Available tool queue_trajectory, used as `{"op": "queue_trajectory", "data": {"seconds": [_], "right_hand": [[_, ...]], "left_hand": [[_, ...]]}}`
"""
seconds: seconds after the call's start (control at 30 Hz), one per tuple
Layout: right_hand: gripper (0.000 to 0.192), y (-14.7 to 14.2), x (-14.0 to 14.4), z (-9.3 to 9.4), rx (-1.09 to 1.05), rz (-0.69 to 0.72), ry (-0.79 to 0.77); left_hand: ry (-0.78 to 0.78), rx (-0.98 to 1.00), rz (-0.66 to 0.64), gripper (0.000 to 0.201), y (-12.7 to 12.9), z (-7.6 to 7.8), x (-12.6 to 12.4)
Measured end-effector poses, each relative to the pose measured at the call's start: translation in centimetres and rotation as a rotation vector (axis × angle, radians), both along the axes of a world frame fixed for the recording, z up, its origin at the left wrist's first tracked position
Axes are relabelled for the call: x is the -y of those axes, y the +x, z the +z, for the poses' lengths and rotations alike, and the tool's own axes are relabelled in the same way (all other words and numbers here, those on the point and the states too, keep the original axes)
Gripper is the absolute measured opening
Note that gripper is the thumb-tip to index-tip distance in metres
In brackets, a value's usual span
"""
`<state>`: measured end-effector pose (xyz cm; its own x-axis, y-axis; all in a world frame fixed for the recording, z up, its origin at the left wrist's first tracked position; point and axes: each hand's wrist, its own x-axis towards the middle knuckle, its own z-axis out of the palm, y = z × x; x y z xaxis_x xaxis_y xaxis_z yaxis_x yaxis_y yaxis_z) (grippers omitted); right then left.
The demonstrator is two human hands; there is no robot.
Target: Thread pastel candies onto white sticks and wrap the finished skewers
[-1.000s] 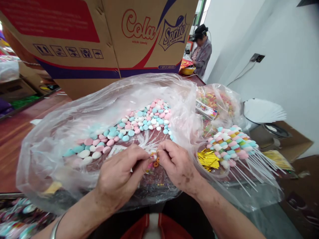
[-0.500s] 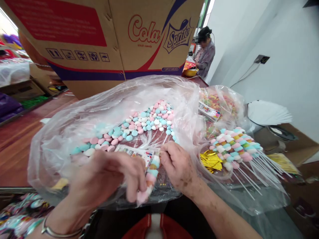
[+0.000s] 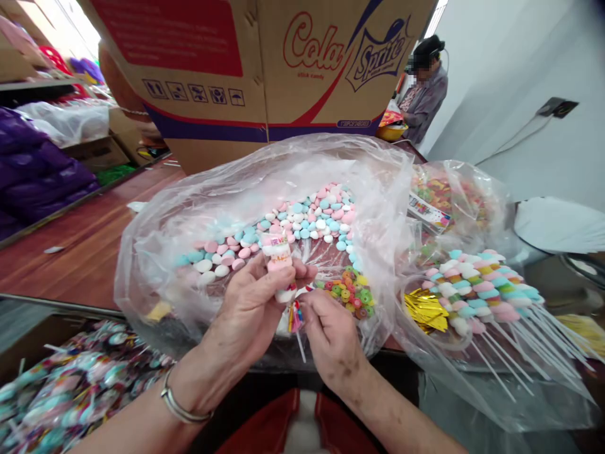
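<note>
My left hand (image 3: 250, 296) is closed around a candy skewer (image 3: 278, 252) in a clear printed wrapper, its top pointing away from me. Below the fingers, the wrapper's gathered end (image 3: 295, 318) flares around a white stick (image 3: 301, 347). My right hand (image 3: 333, 337) pinches beside that gathered neck; what its fingertips hold is hidden. Pink, blue and white candies (image 3: 302, 217) lie beyond my hands on clear plastic sheeting (image 3: 189, 189). Coloured ring gummies (image 3: 350, 293) are behind my right hand. Gold twist ties (image 3: 425, 311) lie to the right.
Several marshmallow and gummy skewers (image 3: 486, 284) are piled at right. A bag of gummies (image 3: 466, 195) stands behind them. A large carton (image 3: 265, 82) blocks the back. Wrapped skewers (image 3: 85, 378) fill a box at lower left. Another person (image 3: 428, 88) is at the far right.
The wrapped skewer has turned from lying tilted toward me to pointing away, its stick end now nearest me. My left hand has closed around it. The view has shifted left, uncovering the ring gummies.
</note>
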<state>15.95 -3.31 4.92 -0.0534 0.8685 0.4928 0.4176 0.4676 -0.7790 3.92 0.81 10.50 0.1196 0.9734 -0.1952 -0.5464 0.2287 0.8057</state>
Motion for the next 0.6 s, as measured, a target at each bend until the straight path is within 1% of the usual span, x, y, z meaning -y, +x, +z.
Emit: {"op": "queue_trajectory", "data": {"seconds": [0.1, 0.17, 0.23, 0.3, 0.37, 0.4, 0.47, 0.5, 0.53, 0.6], "right_hand": [[0.023, 0.0, 0.4, 0.1, 0.069, 0.102, -0.009], [0.022, 0.3, 0.7, 0.2, 0.110, 0.185, -0.025], [0.021, 0.6, 0.7, -0.2, 0.189, 0.241, -0.006], [0.022, 0.5, 0.4, -0.8, 0.246, 0.239, 0.130], [0.018, 0.2, 0.2, -1.2, 0.262, 0.279, 0.248], [0.017, 0.1, 0.2, -1.3, 0.272, 0.326, 0.259], [0.019, 0.0, 0.5, -1.3, 0.304, 0.440, 0.208], [0.020, 0.1, 0.6, -1.3, 0.314, 0.474, 0.171], [0.020, 0.4, 0.6, -1.3, 0.318, 0.488, 0.144], [0.019, 1.4, 0.6, -1.5, 0.304, 0.465, 0.132]], "left_hand": [[0.002, -0.003, 0.165, 0.017, 0.9, -0.2, 0.5], [0.000, -0.036, 0.206, 0.018, 1.2, -0.6, 0.9], [0.022, -0.030, 0.123, 0.023, 1.3, -1.2, 1.4], [0.049, -0.023, 0.028, 0.028, 0.9, -1.9, 1.9], [0.049, -0.016, 0.019, 0.030, 0.1, -2.5, 2.5], [0.046, -0.016, 0.040, 0.029, -0.4, -2.6, 2.8], [0.047, -0.048, 0.117, 0.026, -2.1, -2.7, 3.3], [0.064, -0.087, 0.172, 0.026, -3.3, -2.6, 3.5], [0.085, -0.154, 0.254, 0.029, -4.8, -2.4, 3.6], [0.130, -0.351, 0.495, 0.030, -8.6, -1.9, 4.0]]}}
